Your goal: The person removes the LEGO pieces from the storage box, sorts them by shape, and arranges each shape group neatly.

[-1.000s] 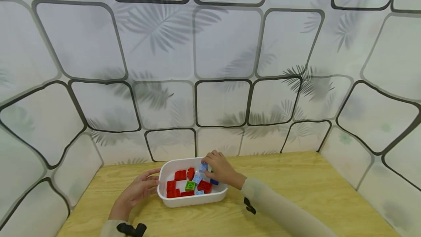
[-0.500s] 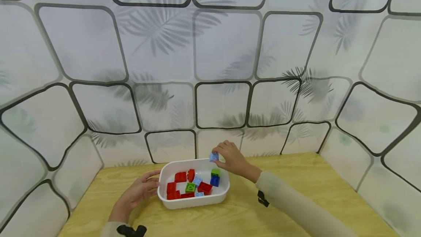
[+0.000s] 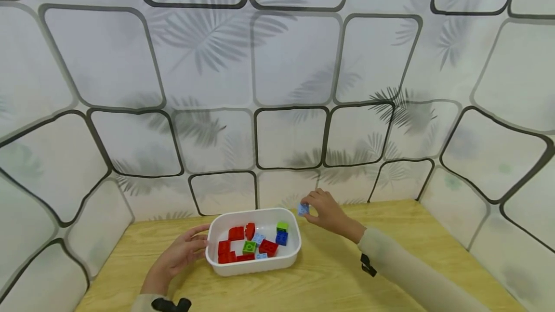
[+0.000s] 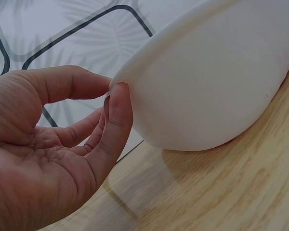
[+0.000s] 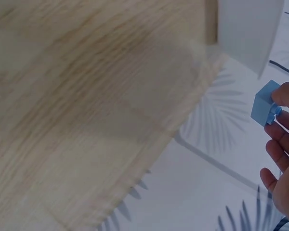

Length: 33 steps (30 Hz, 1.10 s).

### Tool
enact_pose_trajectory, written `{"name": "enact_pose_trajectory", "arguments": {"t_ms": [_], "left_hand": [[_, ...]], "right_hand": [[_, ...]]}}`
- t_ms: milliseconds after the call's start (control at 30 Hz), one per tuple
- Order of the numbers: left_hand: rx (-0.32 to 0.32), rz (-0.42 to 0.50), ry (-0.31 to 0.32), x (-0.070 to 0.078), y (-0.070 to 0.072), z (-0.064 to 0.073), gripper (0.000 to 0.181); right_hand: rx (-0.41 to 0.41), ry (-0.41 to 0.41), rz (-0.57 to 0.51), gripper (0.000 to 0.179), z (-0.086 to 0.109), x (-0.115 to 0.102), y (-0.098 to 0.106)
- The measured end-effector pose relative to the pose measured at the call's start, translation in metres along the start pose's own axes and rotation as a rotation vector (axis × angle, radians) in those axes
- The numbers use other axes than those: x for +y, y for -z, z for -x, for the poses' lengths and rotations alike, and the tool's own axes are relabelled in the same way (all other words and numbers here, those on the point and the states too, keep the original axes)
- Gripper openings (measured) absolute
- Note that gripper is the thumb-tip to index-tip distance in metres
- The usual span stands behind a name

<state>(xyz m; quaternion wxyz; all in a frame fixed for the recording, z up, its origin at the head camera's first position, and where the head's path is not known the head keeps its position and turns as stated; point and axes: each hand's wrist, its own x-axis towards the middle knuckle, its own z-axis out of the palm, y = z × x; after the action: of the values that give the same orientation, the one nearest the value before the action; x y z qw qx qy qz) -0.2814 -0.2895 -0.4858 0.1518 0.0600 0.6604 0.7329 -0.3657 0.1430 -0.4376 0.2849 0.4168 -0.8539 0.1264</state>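
Bricks (image 3: 268,247) lie in a tray (image 3: 256,268) on the table (image 3: 329,280).

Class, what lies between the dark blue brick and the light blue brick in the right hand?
In the head view, the white tub's right wall stands between the dark blue brick and the light blue brick in the right hand.

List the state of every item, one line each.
White container: open-topped, upright.
Held light blue brick: outside container.
Right hand: pinching that brick.
Left hand: holding container's rim.
Other light blue bricks: inside container.
Red bricks: inside container.
Green bricks: inside container.
Dark blue brick: inside container.
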Motion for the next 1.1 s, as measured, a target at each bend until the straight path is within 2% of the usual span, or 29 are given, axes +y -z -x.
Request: {"name": "enact_pose_trajectory", "arguments": {"t_ms": [167,400,667,900,1100], "left_hand": [[0.000,0.000,0.009,-0.001,0.001,0.002,0.062],[-0.009,-0.002,0.003,-0.003,0.002,0.002,0.061],[-0.002,0.008,0.008,-0.003,0.002,0.001,0.062],[0.010,0.010,0.011,0.000,0.000,0.001,0.062],[-0.006,0.010,-0.005,0.003,-0.001,0.000,0.058]], "right_hand": [[-0.067,-0.010,-0.019,0.025,0.013,0.000,-0.005],[-0.105,0.019,0.016,0.023,0.024,0.003,-0.015],[-0.146,0.038,0.056,0.023,0.028,0.005,-0.022],[-0.173,0.024,0.069,0.021,0.028,0.007,-0.027],[-0.195,-0.002,0.057,0.021,0.026,0.008,-0.031]]}}
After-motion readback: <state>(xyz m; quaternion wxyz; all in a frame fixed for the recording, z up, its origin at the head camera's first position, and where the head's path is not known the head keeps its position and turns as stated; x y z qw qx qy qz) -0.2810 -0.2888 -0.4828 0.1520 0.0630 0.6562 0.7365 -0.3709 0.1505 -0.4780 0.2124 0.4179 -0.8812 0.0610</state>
